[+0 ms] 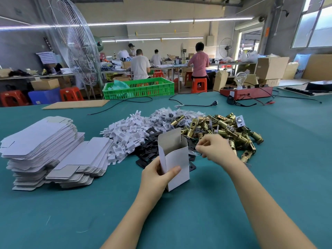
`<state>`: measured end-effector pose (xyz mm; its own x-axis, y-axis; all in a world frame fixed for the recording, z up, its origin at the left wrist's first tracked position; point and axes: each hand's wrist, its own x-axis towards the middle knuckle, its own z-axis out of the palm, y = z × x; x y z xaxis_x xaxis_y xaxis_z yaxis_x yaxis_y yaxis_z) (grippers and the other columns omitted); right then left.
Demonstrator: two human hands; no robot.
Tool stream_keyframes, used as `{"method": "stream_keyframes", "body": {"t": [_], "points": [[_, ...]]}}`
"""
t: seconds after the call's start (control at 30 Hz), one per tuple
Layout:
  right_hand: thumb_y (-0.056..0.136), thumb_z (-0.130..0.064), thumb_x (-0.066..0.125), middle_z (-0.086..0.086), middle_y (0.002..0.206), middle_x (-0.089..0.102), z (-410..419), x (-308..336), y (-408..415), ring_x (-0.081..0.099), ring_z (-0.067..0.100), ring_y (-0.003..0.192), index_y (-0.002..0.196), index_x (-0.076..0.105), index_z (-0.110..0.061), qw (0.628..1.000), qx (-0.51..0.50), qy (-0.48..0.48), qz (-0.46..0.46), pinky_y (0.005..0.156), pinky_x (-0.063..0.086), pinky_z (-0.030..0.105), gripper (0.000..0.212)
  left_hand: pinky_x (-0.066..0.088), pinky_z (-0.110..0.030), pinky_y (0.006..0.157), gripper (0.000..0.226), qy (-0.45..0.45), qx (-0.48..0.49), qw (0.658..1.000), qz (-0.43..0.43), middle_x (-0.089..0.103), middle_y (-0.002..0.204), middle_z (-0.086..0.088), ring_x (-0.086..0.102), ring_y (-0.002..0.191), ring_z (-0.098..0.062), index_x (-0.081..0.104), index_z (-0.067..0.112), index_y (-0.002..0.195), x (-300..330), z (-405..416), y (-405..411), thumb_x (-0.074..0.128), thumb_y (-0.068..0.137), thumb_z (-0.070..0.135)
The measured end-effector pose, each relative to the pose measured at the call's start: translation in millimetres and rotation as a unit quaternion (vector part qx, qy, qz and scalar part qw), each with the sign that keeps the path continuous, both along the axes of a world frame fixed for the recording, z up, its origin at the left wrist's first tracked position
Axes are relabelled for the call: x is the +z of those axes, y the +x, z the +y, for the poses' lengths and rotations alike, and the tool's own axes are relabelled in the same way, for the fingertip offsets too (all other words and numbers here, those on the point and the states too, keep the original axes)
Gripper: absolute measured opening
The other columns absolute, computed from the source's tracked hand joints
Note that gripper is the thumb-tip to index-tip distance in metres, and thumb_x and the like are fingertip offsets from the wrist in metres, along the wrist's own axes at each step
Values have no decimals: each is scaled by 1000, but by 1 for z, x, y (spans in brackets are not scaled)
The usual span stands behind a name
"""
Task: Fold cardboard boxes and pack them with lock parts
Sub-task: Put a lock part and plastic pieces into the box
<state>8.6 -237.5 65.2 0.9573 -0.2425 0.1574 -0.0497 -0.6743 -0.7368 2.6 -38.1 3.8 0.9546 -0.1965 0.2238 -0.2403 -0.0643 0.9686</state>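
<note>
White upright cardboard box being gripped by left hand on teal desk, right hand being curled, fingers pinched, beside brass latches.

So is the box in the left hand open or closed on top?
Open: the box's top flap stands up and its grey inside shows.

Table covered in teal, flat box blanks white w/ grey backs, folded box white outside, grey inside, inserts white, plates black, latches brass-coloured, crate green, stools red-orange.
</note>
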Motion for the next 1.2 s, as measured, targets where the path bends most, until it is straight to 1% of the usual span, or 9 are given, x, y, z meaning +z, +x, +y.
{"method": "stream_keyframes", "body": {"t": [0.2, 0.5, 0.57, 0.63, 0.73, 0.8, 0.87, 1.0, 1.2], "points": [[82, -19, 67, -5, 82, 60, 15, -49, 13, 60, 18, 87, 83, 61, -20, 999, -17, -50, 2, 72, 45, 27, 6, 56, -24, 78, 35, 11, 5, 1000, -12, 74, 98, 15, 69, 91, -6, 69, 34, 102, -1, -1, 2, 76, 68, 36], [87, -27, 62, -1, 91, 55, 20, -65, 17, 56, 21, 94, 94, 67, -20, 993, -23, -116, 1, 69, 38, 28, 11, 57, -28, 81, 34, 9, 11, 1000, -6, 74, 97, 14, 68, 93, -8, 69, 35, 100, -3, -1, 3, 77, 67, 37], [87, -20, 59, 0, 92, 62, 21, -63, 15, 58, 20, 92, 91, 68, -20, 998, -27, -58, -26, 73, 45, 30, 10, 56, -29, 81, 41, -4, -4, 1000, -9, 74, 99, 11, 69, 95, -12, 70, 31, 103, -1, -1, 2, 78, 64, 43], [87, -16, 56, 0, 92, 67, 24, -53, 10, 59, 19, 90, 89, 70, -18, 993, 14, 106, -58, 77, 48, 33, 14, 55, -24, 80, 51, -32, -30, 999, -25, 74, 101, 8, 69, 96, -12, 68, 26, 108, 2, 0, -1, 77, 64, 51], [77, -36, 50, 2, 93, 69, 26, -41, 1, 59, 18, 85, 91, 68, -14, 919, 155, 362, -20, 69, 44, 29, 31, 53, -25, 82, 57, -65, -24, 997, -34, 72, 102, 5, 67, 96, -11, 64, 15, 112, 8, 4, -3, 66, 74, 57], [77, -60, 55, 5, 107, 70, 24, -44, -3, 62, 20, 96, 104, 67, -14, 871, 233, 431, 30, 80, 47, 32, 55, 55, -28, 81, 44, -112, 19, 993, -7, 73, 102, -2, 69, 94, -17, 64, 12, 109, 13, 8, -1, 58, 91, 53], [72, -62, 65, 4, 111, 70, 22, -50, -4, 63, 21, 101, 110, 66, -16, 860, 274, 429, 43, 84, 51, 31, 59, 55, -32, 77, 17, -118, 152, 981, 9, 73, 96, -3, 70, 86, -20, 63, 20, 98, 18, 15, 6, 54, 100, 34], [68, -32, 79, 12, 114, 69, 19, -57, -2, 64, 27, 106, 109, 68, -13, 873, 270, 406, 8, 96, 50, 38, 47, 43, -33, 76, 20, 68, 395, 916, -5, 69, 105, -10, 60, 92, -28, 63, 18, 102, 20, 43, 36, 46, 96, 9], [63, -29, 83, 14, 111, 71, 18, -62, -4, 67, 24, 102, 103, 72, -13, 865, 264, 426, -10, 92, 52, 34, 45, 36, -37, 98, 36, 390, 315, 864, -40, 53, 138, -9, 42, 126, -34, 57, 15, 132, 16, 69, 82, 38, 103, 23]]}}
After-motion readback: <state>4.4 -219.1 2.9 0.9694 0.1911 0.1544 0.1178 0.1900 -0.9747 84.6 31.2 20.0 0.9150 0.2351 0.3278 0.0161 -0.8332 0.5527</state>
